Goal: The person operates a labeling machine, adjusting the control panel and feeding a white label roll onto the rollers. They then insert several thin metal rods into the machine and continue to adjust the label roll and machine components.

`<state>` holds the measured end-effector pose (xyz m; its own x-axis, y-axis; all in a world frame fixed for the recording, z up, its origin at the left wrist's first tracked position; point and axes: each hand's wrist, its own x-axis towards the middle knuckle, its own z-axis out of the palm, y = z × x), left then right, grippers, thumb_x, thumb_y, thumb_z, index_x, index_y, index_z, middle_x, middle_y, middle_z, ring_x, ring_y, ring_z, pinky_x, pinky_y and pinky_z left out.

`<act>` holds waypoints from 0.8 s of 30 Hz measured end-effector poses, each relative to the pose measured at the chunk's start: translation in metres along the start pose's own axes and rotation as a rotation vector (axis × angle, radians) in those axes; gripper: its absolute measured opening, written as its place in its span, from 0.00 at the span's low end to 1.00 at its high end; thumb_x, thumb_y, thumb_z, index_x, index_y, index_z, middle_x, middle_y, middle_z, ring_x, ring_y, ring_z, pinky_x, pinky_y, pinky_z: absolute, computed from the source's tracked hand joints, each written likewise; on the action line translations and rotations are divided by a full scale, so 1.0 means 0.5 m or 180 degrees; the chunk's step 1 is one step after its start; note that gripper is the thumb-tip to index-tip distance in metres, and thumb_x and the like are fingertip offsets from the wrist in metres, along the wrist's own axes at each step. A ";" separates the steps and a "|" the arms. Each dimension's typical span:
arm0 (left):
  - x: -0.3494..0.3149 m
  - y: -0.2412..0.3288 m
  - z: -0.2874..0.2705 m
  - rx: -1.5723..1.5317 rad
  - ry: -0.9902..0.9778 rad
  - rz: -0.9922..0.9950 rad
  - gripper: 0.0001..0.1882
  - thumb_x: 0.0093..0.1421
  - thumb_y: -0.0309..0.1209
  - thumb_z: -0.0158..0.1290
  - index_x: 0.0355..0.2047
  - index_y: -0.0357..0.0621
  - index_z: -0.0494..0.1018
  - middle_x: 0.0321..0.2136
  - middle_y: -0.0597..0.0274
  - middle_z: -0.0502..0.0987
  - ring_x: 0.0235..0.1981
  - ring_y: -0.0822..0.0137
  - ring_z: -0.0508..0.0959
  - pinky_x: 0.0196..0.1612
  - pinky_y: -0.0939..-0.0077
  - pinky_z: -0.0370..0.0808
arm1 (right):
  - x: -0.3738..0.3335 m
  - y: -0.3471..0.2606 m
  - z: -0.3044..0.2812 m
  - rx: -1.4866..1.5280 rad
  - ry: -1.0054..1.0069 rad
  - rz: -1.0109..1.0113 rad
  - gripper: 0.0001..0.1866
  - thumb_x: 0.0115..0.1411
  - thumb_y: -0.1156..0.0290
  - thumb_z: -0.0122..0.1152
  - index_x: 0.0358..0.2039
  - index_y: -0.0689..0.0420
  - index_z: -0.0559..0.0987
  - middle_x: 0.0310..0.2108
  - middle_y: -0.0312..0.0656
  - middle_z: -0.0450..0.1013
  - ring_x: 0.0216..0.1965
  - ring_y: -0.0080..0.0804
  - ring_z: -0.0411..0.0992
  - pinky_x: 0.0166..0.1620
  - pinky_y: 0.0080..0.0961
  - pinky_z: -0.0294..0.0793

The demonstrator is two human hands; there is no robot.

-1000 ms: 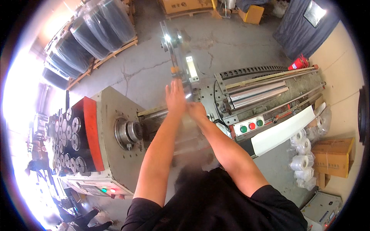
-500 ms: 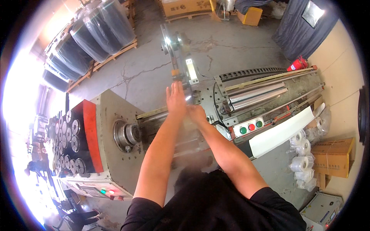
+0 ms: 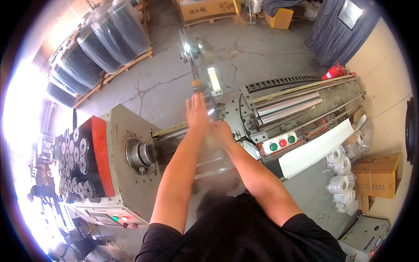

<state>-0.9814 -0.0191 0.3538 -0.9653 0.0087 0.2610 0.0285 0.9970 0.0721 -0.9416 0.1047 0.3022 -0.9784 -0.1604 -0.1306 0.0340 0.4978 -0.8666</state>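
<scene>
I stand over a long grey winding machine point(image 3: 131, 126) with steel rollers point(image 3: 288, 107) on its right part. My left hand point(image 3: 196, 112) lies flat with fingers spread on a clear film stretched over the machine's middle point(image 3: 209, 161). Just right of it, my right hand point(image 3: 220, 131) presses fingers down on the same film near a shiny shaft. A round steel chuck point(image 3: 140, 155) sits on the machine's left housing. A metal arm with a wheel point(image 3: 192, 50) rises beyond my hands.
A panel with green and red buttons point(image 3: 281, 143) sits right of my hands. Film-wrapped dark rolls on pallets point(image 3: 109, 35) stand far left. Small clear film rolls point(image 3: 340, 174) and cardboard boxes point(image 3: 375, 174) lie on the right floor. A red extinguisher point(image 3: 334, 70) stands by a dark curtain.
Both hands have slid slightly away from me along the film toward the metal arm; my left hand's fingers are now spread flatter.
</scene>
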 end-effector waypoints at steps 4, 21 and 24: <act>0.002 0.003 0.011 0.0085 0.0123 0.0053 0.32 0.63 0.27 0.50 0.68 0.37 0.58 0.67 0.53 0.62 0.71 0.58 0.61 0.73 0.54 0.55 | -0.001 0.010 -0.002 -0.0058 0.0022 -0.0004 0.12 0.58 0.68 0.60 0.38 0.54 0.88 0.34 0.45 0.84 0.36 0.34 0.82 0.42 0.31 0.79; 0.011 0.020 0.023 0.0188 0.0112 0.0128 0.31 0.65 0.28 0.48 0.69 0.38 0.58 0.67 0.55 0.63 0.71 0.59 0.61 0.73 0.55 0.55 | 0.002 0.071 0.000 -0.0395 0.0280 -0.0583 0.11 0.59 0.64 0.63 0.34 0.54 0.88 0.30 0.40 0.84 0.32 0.30 0.81 0.39 0.30 0.79; 0.010 0.022 0.030 0.0208 0.0098 0.0136 0.31 0.65 0.27 0.48 0.69 0.38 0.58 0.67 0.55 0.63 0.71 0.59 0.61 0.73 0.55 0.55 | -0.005 0.078 0.000 -0.0102 0.0183 -0.0496 0.11 0.59 0.64 0.63 0.34 0.56 0.88 0.30 0.40 0.84 0.32 0.30 0.81 0.38 0.28 0.79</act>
<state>-0.9899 -0.0068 0.3413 -0.9551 0.0501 0.2921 0.0516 0.9987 -0.0025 -0.9379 0.1246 0.2687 -0.9814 -0.1892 0.0327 -0.1246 0.4979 -0.8582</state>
